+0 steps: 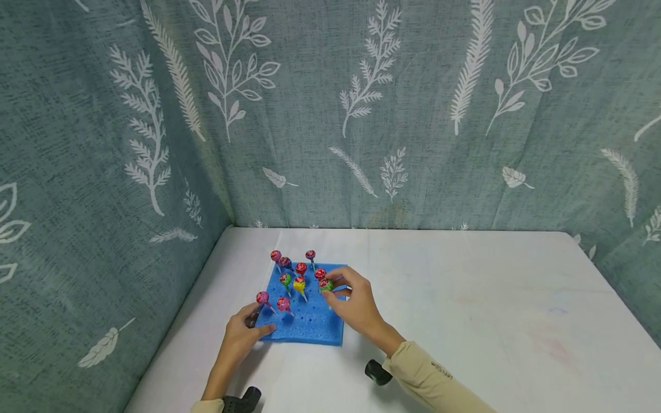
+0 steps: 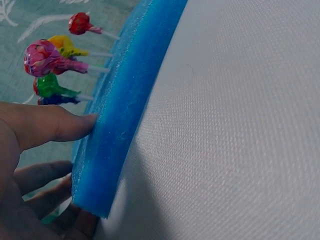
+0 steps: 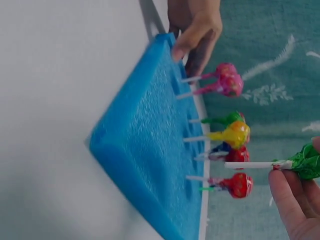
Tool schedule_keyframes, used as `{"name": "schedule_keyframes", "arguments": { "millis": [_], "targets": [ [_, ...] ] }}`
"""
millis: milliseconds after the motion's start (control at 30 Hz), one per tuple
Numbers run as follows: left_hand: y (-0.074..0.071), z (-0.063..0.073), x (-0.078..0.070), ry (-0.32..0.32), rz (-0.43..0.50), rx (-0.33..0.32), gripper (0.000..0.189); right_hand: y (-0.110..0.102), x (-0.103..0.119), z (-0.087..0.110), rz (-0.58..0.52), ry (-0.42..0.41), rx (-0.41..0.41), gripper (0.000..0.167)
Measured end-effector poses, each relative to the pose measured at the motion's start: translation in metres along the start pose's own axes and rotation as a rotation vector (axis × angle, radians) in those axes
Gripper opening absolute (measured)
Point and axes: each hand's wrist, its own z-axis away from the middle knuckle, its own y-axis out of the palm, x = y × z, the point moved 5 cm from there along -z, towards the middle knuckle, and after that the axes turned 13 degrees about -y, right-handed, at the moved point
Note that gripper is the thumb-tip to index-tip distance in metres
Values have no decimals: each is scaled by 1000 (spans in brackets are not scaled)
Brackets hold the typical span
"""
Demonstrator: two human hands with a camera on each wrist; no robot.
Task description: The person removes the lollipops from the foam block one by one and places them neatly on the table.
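Observation:
A blue foam board point(image 1: 310, 330) lies on the table with several wrapped lollipops standing in it by their sticks. My left hand point(image 1: 238, 336) grips its left edge, the thumb point(image 2: 75, 125) on the top face and the other fingers along the side. In my right hand point(image 1: 360, 305) a green-wrapped lollipop point(image 3: 305, 162) is pinched by its candy end. Its bare white stick is clear of the foam in the right wrist view. Close by stand a red lollipop point(image 3: 240, 185) and a yellow one point(image 3: 236, 135). Two pink lollipops point(image 1: 283, 304) rise near the left hand.
The white table point(image 1: 490, 310) stretches to the right of the board. Behind it and on the left hangs a green leaf-patterned cloth point(image 1: 310, 143). Small holes dot the foam's top. Purple lollipops point(image 1: 310, 255) stand toward the board's back edge.

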Motion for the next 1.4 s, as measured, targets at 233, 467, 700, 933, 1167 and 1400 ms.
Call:
{"name": "schedule_keyframes", "arguments": {
  "millis": [233, 467, 700, 933, 1167, 1400],
  "targets": [
    [-1, -1, 0, 4, 7, 2, 69, -11, -6, -3, 13, 26, -28, 24],
    [-1, -2, 4, -10, 13, 2, 70, -22, -9, -8, 33, 36, -38, 22],
    [0, -4, 6, -10, 15, -2, 68, -31, -15, -12, 33, 40, -51, 22],
    [-1, -4, 6, -12, 4, -9, 70, -41, -23, -15, 81, 124, -76, 21],
    [-2, -4, 7, -16, 4, -11, 70, -46, -39, -14, 106, 169, -67, 20],
    [0, -4, 6, -13, 6, -17, 70, -52, -53, -15, 69, 185, -88, 21]
  ]
}}
